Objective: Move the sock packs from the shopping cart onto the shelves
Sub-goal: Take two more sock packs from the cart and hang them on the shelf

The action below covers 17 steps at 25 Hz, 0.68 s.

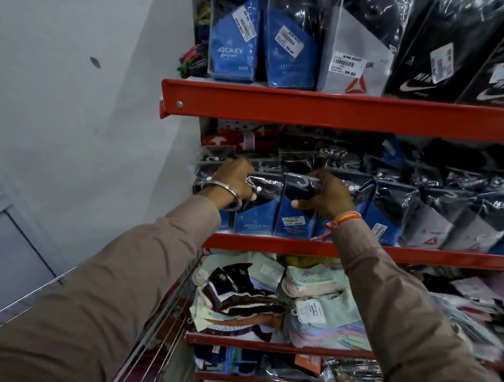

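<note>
Blue-and-black Jockey sock packs (pixel 255 218) in clear plastic stand upright in a row on the middle red shelf (pixel 360 252). My left hand (pixel 233 180), with a metal bangle at the wrist, grips the tops of the leftmost packs. My right hand (pixel 325 196), with an orange thread at the wrist, grips the top of the neighbouring pack (pixel 295 220). Both arms reach over the wire shopping cart (pixel 163 328), whose rim shows at the lower left; what lies inside the cart is hidden.
The upper shelf (pixel 340 110) holds more Jockey, Reebok and Nike packs. Grey and black packs (pixel 439 222) fill the middle shelf's right side. Folded pastel and striped socks (pixel 266 305) lie on the lower shelf. A white wall (pixel 73 88) stands to the left.
</note>
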Motion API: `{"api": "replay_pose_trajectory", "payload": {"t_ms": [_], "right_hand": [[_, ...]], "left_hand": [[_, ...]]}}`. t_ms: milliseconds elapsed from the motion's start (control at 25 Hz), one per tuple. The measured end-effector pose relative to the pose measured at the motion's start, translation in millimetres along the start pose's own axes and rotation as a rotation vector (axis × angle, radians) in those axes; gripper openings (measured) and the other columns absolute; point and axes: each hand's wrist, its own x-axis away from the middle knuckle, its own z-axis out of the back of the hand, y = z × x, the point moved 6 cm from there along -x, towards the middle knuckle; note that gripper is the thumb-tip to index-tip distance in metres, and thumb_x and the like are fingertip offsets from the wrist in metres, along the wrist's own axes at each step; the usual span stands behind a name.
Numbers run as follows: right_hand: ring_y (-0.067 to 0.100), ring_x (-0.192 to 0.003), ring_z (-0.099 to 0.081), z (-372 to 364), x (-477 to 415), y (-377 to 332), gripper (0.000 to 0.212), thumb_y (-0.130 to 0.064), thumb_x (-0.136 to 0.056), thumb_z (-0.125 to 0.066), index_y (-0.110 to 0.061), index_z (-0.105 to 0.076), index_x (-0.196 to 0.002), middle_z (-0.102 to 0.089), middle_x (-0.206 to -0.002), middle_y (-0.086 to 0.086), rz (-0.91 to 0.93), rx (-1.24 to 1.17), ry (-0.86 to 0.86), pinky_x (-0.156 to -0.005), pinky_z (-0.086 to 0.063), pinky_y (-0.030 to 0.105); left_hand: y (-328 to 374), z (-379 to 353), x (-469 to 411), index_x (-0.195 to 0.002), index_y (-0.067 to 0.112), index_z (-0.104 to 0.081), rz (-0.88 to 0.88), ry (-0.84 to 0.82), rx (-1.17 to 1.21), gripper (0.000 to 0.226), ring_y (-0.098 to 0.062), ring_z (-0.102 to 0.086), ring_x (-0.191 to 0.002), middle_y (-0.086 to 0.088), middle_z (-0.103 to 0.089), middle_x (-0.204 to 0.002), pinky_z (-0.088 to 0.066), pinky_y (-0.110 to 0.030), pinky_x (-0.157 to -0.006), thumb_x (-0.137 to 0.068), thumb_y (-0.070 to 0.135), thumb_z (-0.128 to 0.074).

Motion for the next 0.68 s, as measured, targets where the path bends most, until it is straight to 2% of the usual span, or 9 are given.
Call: {"api": "replay_pose_trajectory", "payload": {"t_ms": [80, 160, 240, 320, 360, 440, 520, 600, 680], "right_hand": [[0.013, -0.072, -0.059, -2.4, 0.7, -2.1, 0.061, -0.021, -0.057, -0.094, -0.032, -0.052, -0.100, -0.059, -0.082, -0.019, 0.017, 0.020, 0.001, -0.045, -0.040, 0.012], [0.017, -0.084, -0.063, -3.4, 2.9, -3.3, 0.062, -0.022, -0.057, -0.093, -0.033, -0.054, -0.105, -0.063, -0.088, -0.016, 0.043, 0.060, 0.024, -0.049, -0.045, 0.012], [0.025, -0.104, -0.066, -5.3, 10.0, -5.8, 0.076, -0.023, -0.058, -0.093, -0.032, -0.056, -0.124, -0.070, -0.111, -0.001, 0.084, 0.124, 0.040, -0.073, -0.056, 0.024], [0.033, -0.122, -0.059, -6.7, 21.0, -11.8, 0.096, -0.026, -0.059, -0.092, -0.037, -0.044, -0.142, -0.058, -0.139, 0.010, 0.146, 0.260, 0.062, -0.094, -0.054, 0.038], [0.035, -0.127, -0.056, -5.9, 27.5, -16.6, 0.102, -0.028, -0.060, -0.091, -0.040, -0.039, -0.146, -0.047, -0.150, 0.013, 0.172, 0.322, 0.088, -0.099, -0.053, 0.043], [0.036, -0.123, -0.060, -0.8, 42.1, -29.2, 0.103, -0.028, -0.063, -0.089, -0.042, -0.034, -0.149, -0.026, -0.162, 0.012, 0.203, 0.388, 0.155, -0.096, -0.055, 0.047], [0.034, -0.113, -0.065, 4.3, 57.1, -45.3, 0.092, -0.024, -0.070, -0.085, -0.039, -0.038, -0.148, -0.025, -0.164, 0.009, 0.264, 0.426, 0.243, -0.087, -0.059, 0.046], [0.032, -0.113, -0.066, 4.5, 73.0, -68.5, 0.073, -0.024, -0.079, -0.078, -0.034, -0.048, -0.144, -0.044, -0.154, 0.009, 0.384, 0.403, 0.340, -0.083, -0.059, 0.046], [0.029, -0.107, -0.068, -6.8, 89.3, -98.5, 0.051, -0.028, -0.085, -0.070, -0.026, -0.059, -0.135, -0.067, -0.129, 0.007, 0.522, 0.272, 0.383, -0.079, -0.058, 0.044]], "left_hand": [[2.2, -4.3, -1.8, -0.111, 0.004, -0.068, 0.002, -0.039, -0.045, 0.051, -0.034, -0.067, -0.107, -0.015, -0.068, -0.117, -0.052, -0.033, -0.081, -0.068, 0.021, -0.089], [7.4, -5.8, 3.9, -0.116, 0.005, -0.065, -0.027, -0.039, -0.145, 0.051, -0.034, -0.065, -0.111, -0.015, -0.064, -0.124, -0.054, -0.039, -0.090, -0.072, 0.020, -0.086], [17.8, -1.6, 16.7, -0.113, 0.008, -0.066, -0.095, 0.084, -0.353, 0.042, -0.035, -0.065, -0.109, -0.012, -0.065, -0.123, -0.054, -0.043, -0.084, -0.075, 0.017, -0.083], [28.5, 0.4, 29.1, -0.116, 0.010, -0.066, -0.127, 0.182, -0.511, 0.043, -0.035, -0.061, -0.114, -0.009, -0.063, -0.125, -0.053, -0.044, -0.078, -0.075, 0.012, -0.080], [31.8, 0.7, 33.3, -0.121, 0.010, -0.063, -0.122, 0.195, -0.548, 0.050, -0.035, -0.056, -0.119, -0.009, -0.060, -0.129, -0.052, -0.044, -0.078, -0.075, 0.012, -0.080], [35.8, 3.6, 41.1, -0.132, 0.010, -0.055, -0.106, 0.197, -0.543, 0.064, -0.034, -0.047, -0.126, -0.009, -0.053, -0.136, -0.052, -0.045, -0.079, -0.074, 0.016, -0.081], [39.1, 11.5, 50.0, -0.134, 0.010, -0.053, -0.122, 0.231, -0.463, 0.068, -0.032, -0.047, -0.126, -0.007, -0.051, -0.137, -0.053, -0.046, -0.081, -0.074, 0.024, -0.082], [39.7, 24.6, 61.5, -0.128, 0.014, -0.058, -0.165, 0.322, -0.345, 0.058, -0.030, -0.055, -0.119, -0.005, -0.056, -0.131, -0.057, -0.045, -0.080, -0.076, 0.030, -0.078], [27.1, 39.9, 74.7, -0.118, 0.019, -0.064, -0.162, 0.427, -0.194, 0.044, -0.027, -0.064, -0.106, -0.003, -0.064, -0.120, -0.057, -0.039, -0.074, -0.079, 0.035, -0.074]]}}
